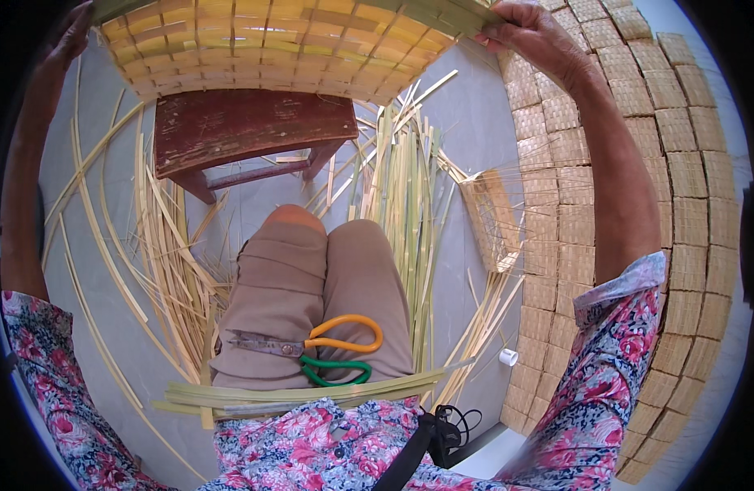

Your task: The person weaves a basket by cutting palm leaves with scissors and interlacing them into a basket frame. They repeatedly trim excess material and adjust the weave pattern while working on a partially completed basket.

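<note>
A woven bamboo panel or basket side (270,49), yellow with a green band along its top edge, is held up at the far side above a stool. At its right end my right hand (528,37) is closed on the green band, thumb and fingers pinching it. My left hand (70,33) is closed at the left end, partly lost in the dark rim of the picture. Scissors (303,348) with one orange and one green handle lie on my lap. Across my waist rests a bundle of flat green bamboo strips (311,393).
The worn red wooden stool (254,127) stands beyond my knees. Loose bamboo strips (176,286) cover the floor on the left, more strips (406,196) on the right. A small woven piece (492,221) sits beside rows of stacked woven pieces (623,155). A white cylinder (508,357) lies nearby.
</note>
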`<action>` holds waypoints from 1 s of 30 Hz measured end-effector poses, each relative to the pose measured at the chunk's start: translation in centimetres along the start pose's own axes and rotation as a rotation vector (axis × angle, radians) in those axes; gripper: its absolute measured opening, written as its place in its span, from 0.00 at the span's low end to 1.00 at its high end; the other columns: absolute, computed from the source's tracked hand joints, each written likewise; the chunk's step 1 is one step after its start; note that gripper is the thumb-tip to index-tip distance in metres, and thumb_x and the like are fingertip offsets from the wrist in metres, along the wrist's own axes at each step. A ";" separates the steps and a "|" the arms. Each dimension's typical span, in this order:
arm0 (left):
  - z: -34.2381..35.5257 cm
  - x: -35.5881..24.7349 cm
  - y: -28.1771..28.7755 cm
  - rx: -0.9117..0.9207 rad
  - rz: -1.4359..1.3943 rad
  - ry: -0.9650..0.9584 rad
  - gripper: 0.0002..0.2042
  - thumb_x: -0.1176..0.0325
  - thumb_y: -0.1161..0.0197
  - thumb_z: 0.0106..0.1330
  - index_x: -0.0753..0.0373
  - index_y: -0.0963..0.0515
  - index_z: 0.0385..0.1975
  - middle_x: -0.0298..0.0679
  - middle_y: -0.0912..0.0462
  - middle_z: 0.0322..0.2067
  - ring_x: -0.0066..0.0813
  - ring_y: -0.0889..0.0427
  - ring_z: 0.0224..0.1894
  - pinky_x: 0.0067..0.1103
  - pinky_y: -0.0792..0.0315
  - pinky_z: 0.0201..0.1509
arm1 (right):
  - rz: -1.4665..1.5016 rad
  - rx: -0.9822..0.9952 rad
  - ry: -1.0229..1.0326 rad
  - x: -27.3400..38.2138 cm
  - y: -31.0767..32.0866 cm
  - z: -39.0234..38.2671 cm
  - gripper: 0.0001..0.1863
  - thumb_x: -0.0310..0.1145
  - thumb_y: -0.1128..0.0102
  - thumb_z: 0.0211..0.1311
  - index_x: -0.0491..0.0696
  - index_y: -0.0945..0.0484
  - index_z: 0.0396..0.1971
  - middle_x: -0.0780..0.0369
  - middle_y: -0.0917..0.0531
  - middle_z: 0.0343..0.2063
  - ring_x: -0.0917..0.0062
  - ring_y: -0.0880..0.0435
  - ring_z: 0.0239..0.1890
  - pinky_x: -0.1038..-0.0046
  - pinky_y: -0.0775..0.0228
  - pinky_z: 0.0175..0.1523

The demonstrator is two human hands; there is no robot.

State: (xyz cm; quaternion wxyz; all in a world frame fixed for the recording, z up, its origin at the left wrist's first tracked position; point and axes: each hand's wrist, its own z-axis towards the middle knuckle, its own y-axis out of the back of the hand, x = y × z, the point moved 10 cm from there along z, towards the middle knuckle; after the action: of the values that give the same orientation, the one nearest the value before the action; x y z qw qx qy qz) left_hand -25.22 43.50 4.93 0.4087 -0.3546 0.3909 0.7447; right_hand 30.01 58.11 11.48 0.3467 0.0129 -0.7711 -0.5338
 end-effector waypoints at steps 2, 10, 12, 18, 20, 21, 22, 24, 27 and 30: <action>0.1 2.3 1.1 0.043 0.099 -0.017 0.18 0.58 0.46 0.75 0.55 0.27 0.60 0.26 0.22 0.41 0.15 0.25 0.42 0.19 0.33 0.57 | -0.024 0.064 0.009 0.4 -1.2 -0.6 0.10 0.26 0.41 0.66 0.44 0.17 0.45 0.65 0.14 0.32 0.84 0.17 0.35 0.78 0.23 0.45; -1.5 1.0 -0.5 -0.042 -0.025 -0.067 0.13 0.60 0.37 0.71 0.55 0.17 0.52 0.25 0.18 0.31 0.12 0.29 0.30 0.13 0.30 0.37 | -0.081 0.000 -0.061 1.3 -1.8 -3.5 0.08 0.27 0.39 0.66 0.41 0.16 0.42 0.63 0.13 0.33 0.83 0.17 0.34 0.78 0.22 0.45; -1.2 0.9 -1.1 -0.079 -0.014 -0.041 0.13 0.61 0.37 0.71 0.57 0.16 0.51 0.26 0.18 0.29 0.12 0.28 0.29 0.14 0.31 0.35 | -0.116 -0.055 -0.060 1.3 -1.0 -3.5 0.08 0.26 0.39 0.66 0.41 0.16 0.40 0.63 0.13 0.32 0.83 0.17 0.33 0.78 0.22 0.44; -1.8 -0.9 -3.0 -0.070 -0.092 0.005 0.11 0.64 0.39 0.73 0.63 0.18 0.47 0.26 0.26 0.26 0.13 0.32 0.27 0.13 0.35 0.33 | 0.118 0.024 -0.078 1.1 -2.3 -6.1 0.06 0.26 0.37 0.58 0.41 0.14 0.31 0.64 0.15 0.26 0.83 0.16 0.30 0.78 0.23 0.37; -3.6 -1.8 -2.0 -0.046 -0.037 0.084 0.11 0.64 0.42 0.75 0.63 0.20 0.47 0.24 0.29 0.26 0.12 0.35 0.28 0.12 0.37 0.34 | 0.105 0.130 -0.125 2.5 -4.8 -8.4 0.07 0.26 0.38 0.61 0.40 0.14 0.34 0.63 0.14 0.28 0.82 0.16 0.31 0.78 0.21 0.40; -5.0 -2.1 -1.3 0.038 -0.031 0.122 0.11 0.63 0.42 0.75 0.63 0.21 0.47 0.24 0.30 0.26 0.11 0.35 0.28 0.12 0.38 0.33 | 0.105 0.198 -0.175 3.6 -6.8 -9.7 0.06 0.24 0.40 0.64 0.40 0.15 0.36 0.62 0.14 0.30 0.81 0.15 0.33 0.78 0.20 0.43; -6.5 -2.3 -0.3 0.119 -0.022 0.163 0.11 0.62 0.42 0.75 0.62 0.21 0.47 0.23 0.30 0.26 0.11 0.35 0.28 0.12 0.38 0.33 | 0.137 0.275 -0.178 4.4 -8.9 -10.4 0.08 0.22 0.41 0.62 0.39 0.15 0.37 0.62 0.14 0.30 0.81 0.15 0.33 0.78 0.20 0.43; -9.4 -1.6 1.4 0.267 -0.070 0.266 0.11 0.61 0.43 0.75 0.61 0.21 0.46 0.22 0.31 0.25 0.10 0.35 0.27 0.11 0.40 0.32 | 0.243 0.359 -0.220 4.8 -13.0 -11.8 0.09 0.21 0.43 0.61 0.38 0.15 0.37 0.61 0.14 0.31 0.81 0.15 0.34 0.78 0.20 0.42; -13.0 -0.2 4.4 0.306 -0.087 0.449 0.11 0.61 0.42 0.75 0.60 0.21 0.46 0.22 0.31 0.26 0.10 0.35 0.28 0.11 0.39 0.33 | 0.326 0.453 -0.263 5.2 -18.4 -11.7 0.11 0.20 0.46 0.59 0.37 0.15 0.37 0.61 0.14 0.30 0.80 0.14 0.34 0.79 0.22 0.41; -15.8 -1.3 7.4 0.243 0.119 0.566 0.12 0.59 0.43 0.75 0.55 0.21 0.51 0.27 0.24 0.33 0.12 0.29 0.33 0.12 0.31 0.38 | 0.355 0.518 -0.244 6.6 -21.8 -10.7 0.12 0.20 0.46 0.57 0.36 0.16 0.37 0.60 0.14 0.31 0.80 0.14 0.33 0.79 0.22 0.42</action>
State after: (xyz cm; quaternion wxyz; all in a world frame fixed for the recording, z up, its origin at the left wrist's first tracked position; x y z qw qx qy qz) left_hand -27.92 26.65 1.25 0.2789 -0.4728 0.5954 0.5867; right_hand 23.25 37.47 -1.18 0.3245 -0.0979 -0.9073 -0.2488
